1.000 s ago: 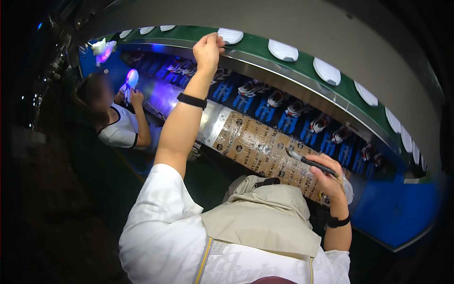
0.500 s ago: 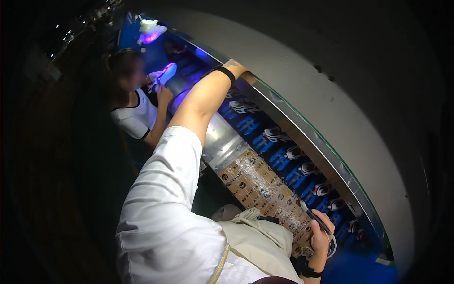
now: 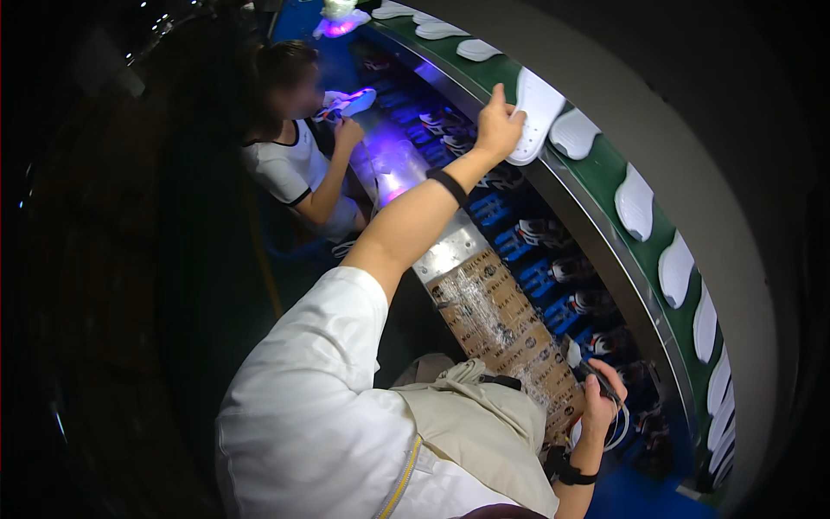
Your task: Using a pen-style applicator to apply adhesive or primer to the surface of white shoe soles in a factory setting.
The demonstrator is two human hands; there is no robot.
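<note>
- Left hand (image 3: 499, 127): raised, fingers closed on the edge of a white shoe sole (image 3: 534, 115) on the green conveyor belt (image 3: 605, 169).
- Right hand (image 3: 598, 402): low, grip wrapped round a dark slender tool (image 3: 595, 379).
- Co-worker (image 3: 294, 156): beside the tabletop (image 3: 484, 294), handling a shoe (image 3: 346, 102).

We see flat white foam shoe soles (image 3: 635, 201) lying on a dark green conveyor belt (image 3: 605, 169), and blue shoe holders (image 3: 527, 242) below it. A brown printed wrap (image 3: 506, 324) covers the silver metal rail (image 3: 450, 251), lit purple farther up.
</note>
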